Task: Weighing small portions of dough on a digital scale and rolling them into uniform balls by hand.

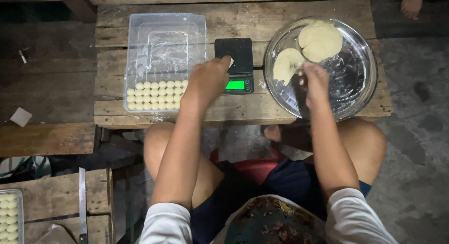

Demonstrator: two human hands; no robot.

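Head view: clear tray (163,43) holds dough balls (156,95), metal bowl (365,80) dough slabs (320,40)

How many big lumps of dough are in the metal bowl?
2: one dough lump at the metal bowl's far rim, another on its left side, touched by the right hand.

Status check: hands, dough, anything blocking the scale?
Left hand sets a dough piece on the black scale. Right hand pinches the dough slab in the metal bowl. Nothing blocking.
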